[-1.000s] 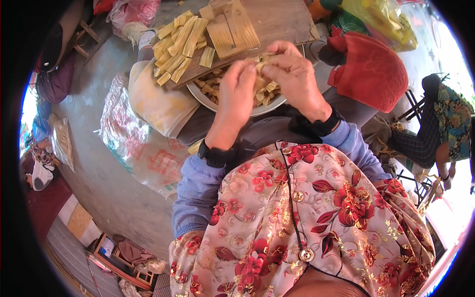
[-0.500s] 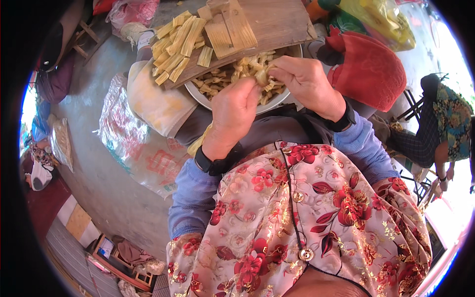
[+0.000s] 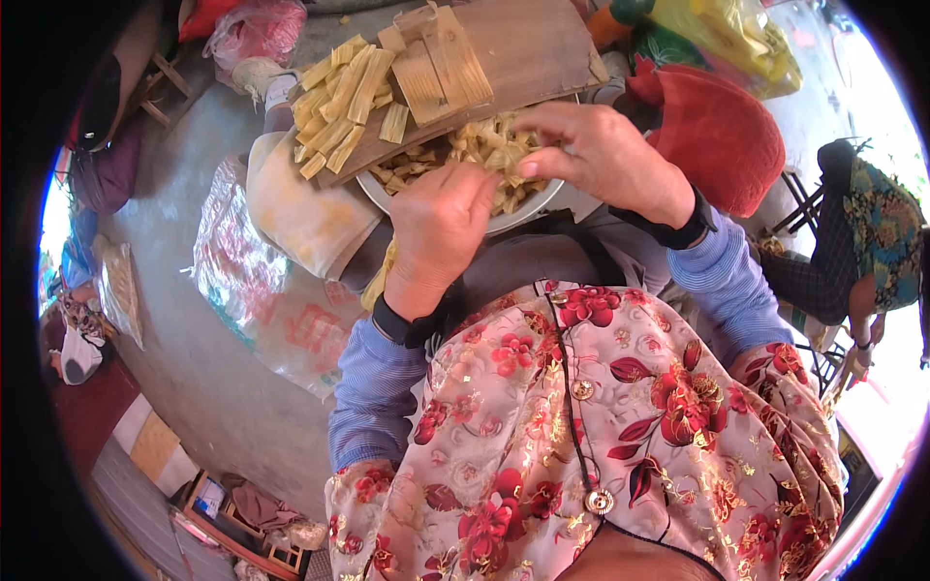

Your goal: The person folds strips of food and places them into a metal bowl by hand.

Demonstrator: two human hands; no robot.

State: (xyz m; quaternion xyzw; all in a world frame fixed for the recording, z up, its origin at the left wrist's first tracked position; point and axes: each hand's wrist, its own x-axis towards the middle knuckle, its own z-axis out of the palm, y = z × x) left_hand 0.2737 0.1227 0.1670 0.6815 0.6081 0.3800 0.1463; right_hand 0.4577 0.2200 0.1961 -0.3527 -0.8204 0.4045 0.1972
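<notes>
Left of our metal bowl (image 3: pixel 542 208) the concrete floor (image 3: pixel 194 378) lies open. Our left hand (image 3: pixel 441 228) curls over the bowl's near rim, its grip pinching pale yellow strips (image 3: pixel 484 145); our right hand (image 3: pixel 601 155) arches above them, grip closed on strips.

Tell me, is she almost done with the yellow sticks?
Partly, it seems. Many small yellow pieces already lie in the metal bowl. Her left hand and right hand are both in the bowl, handling pieces. A pile of longer yellow strips waits on the wooden board.
</notes>
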